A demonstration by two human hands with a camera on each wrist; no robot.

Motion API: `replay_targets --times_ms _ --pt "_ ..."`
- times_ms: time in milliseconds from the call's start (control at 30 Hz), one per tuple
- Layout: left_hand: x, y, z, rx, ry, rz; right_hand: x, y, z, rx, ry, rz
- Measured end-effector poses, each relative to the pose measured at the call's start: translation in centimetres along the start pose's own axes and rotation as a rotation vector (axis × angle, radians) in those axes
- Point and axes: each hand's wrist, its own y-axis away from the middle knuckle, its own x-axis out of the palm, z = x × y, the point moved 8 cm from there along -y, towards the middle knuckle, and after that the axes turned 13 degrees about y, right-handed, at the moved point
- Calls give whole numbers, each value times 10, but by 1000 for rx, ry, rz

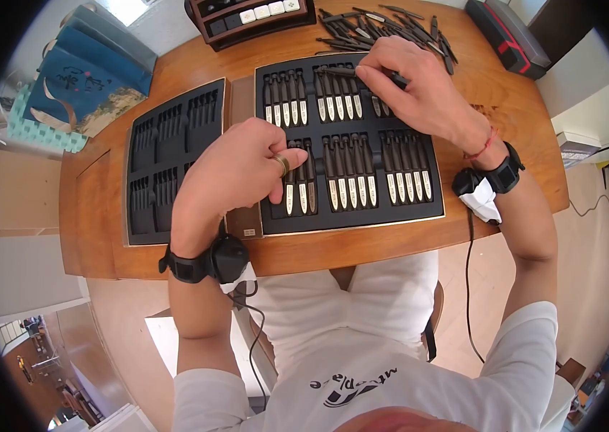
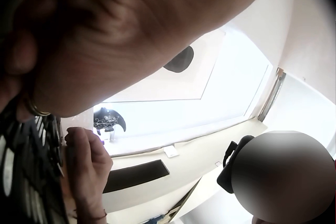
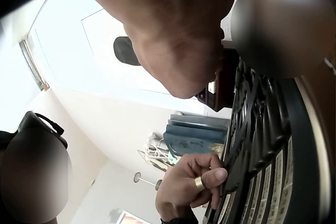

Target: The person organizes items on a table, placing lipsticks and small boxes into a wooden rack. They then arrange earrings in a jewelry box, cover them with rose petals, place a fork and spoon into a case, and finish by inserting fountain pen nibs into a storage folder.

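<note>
In the head view, an open black case (image 1: 348, 223) holds rows of slim dark sticks (image 1: 351, 173) with pale, pointed, lettered ends. My left hand (image 1: 236, 162), a ring on one finger, is bent over the lower left compartment. Its thumb lies on the sticks there; whether it pinches one is hidden. Over the upper right part of the case, my right hand (image 1: 416, 90) pinches a slim dark stick (image 1: 342, 70), which points left across the upper middle row. The right wrist view shows the left hand (image 3: 191, 184) low beside the rows.
The case's other half (image 1: 175, 162) lies on the left with shaped slots. Behind the case is a loose pile of dark sticks (image 1: 391, 29). A wooden rack (image 1: 254, 21) stands at the back, a blue bag (image 1: 92, 72) at left, and a dark long box (image 1: 510, 39) at back right.
</note>
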Motion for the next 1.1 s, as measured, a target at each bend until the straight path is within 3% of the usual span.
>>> replay_targets --times_ms 167,233,733,933,1100 --pt "-2 1 -1 84 -95 -27 -1 -1 -1 -1 4 -3" --pt "-4 3 -11 315 -274 -93 -2 -1 0 -3 8 -2" --pt "0 9 -7 258 -312 65 -4 -2 -3 29 3 12" --pt "0 12 -7 307 -331 13 -1 0 -19 160 80 86" --pt "-1 16 -9 290 -349 -21 7 5 -24 128 172 140"
